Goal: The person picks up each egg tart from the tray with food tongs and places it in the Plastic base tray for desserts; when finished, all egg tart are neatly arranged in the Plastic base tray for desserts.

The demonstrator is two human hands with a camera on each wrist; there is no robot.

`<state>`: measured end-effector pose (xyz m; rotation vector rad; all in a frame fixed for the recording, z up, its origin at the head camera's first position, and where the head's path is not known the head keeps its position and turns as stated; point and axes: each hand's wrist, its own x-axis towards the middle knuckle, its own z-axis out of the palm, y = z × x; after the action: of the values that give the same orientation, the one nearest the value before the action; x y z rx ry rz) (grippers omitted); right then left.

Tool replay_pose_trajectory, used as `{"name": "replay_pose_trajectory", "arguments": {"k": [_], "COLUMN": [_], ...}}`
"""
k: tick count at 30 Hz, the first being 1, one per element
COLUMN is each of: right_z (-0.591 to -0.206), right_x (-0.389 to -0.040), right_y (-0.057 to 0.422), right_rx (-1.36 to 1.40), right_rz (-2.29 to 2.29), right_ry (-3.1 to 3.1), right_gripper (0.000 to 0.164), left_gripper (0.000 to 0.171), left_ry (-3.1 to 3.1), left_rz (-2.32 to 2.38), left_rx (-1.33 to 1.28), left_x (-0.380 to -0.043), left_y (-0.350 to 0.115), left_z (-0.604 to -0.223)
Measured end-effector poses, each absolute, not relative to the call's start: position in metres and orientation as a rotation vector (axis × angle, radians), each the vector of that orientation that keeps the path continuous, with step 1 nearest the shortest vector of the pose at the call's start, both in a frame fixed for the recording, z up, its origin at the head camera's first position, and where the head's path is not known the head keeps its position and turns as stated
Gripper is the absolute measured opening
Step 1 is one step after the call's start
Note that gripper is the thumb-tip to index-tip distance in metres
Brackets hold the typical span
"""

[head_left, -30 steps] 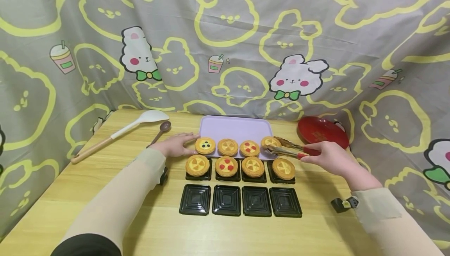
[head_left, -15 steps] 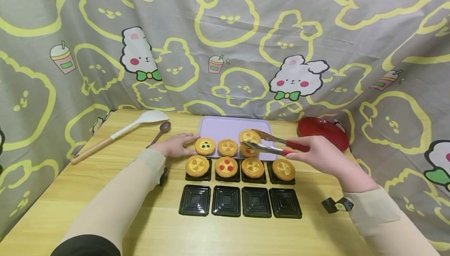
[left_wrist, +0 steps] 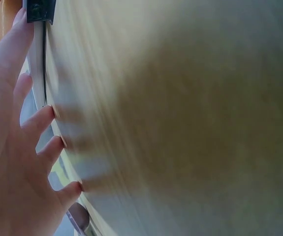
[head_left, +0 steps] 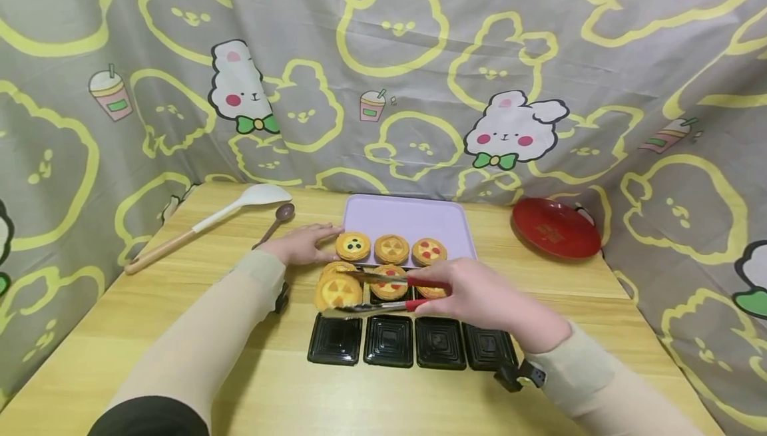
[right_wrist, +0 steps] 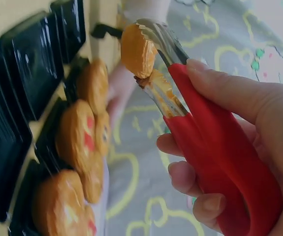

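My right hand grips red-handled tongs. Their metal tips pinch a round egg tart, held up over another tart at the left of the row on black square trays. My left hand rests on the table with fingers spread, at the left edge of the lavender tray. Three tarts sit along that tray's near side: one with dark berries, a plain one and one with red pieces. My right hand hides the right end of the tart row below.
Several black square trays line up bare in front. A white ladle with a wooden handle and a small brown spoon lie at the left. At the back right is a red plate; a patterned curtain hangs behind.
The tongs have lifted the rightmost tart off the lavender tray and carried it left and nearer, over the leftmost tart of the row below. My left hand has stayed put.
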<state>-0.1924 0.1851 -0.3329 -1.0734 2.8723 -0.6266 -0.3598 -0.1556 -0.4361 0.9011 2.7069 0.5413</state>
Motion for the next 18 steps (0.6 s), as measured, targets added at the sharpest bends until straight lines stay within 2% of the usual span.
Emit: {"name": "replay_pose_trajectory", "arguments": {"k": [18], "right_z": [-0.354], "right_x": [-0.177], "right_y": [0.169], "right_rx": [-1.116], "right_rz": [-0.365], "right_ry": [2.831], "right_gripper": [0.055], "left_gripper": [0.077], "left_ry": [2.697], "left_rz": [0.55], "left_rx": [0.896], "left_x": [-0.358], "left_y": [-0.155], "left_z": [-0.432]}}
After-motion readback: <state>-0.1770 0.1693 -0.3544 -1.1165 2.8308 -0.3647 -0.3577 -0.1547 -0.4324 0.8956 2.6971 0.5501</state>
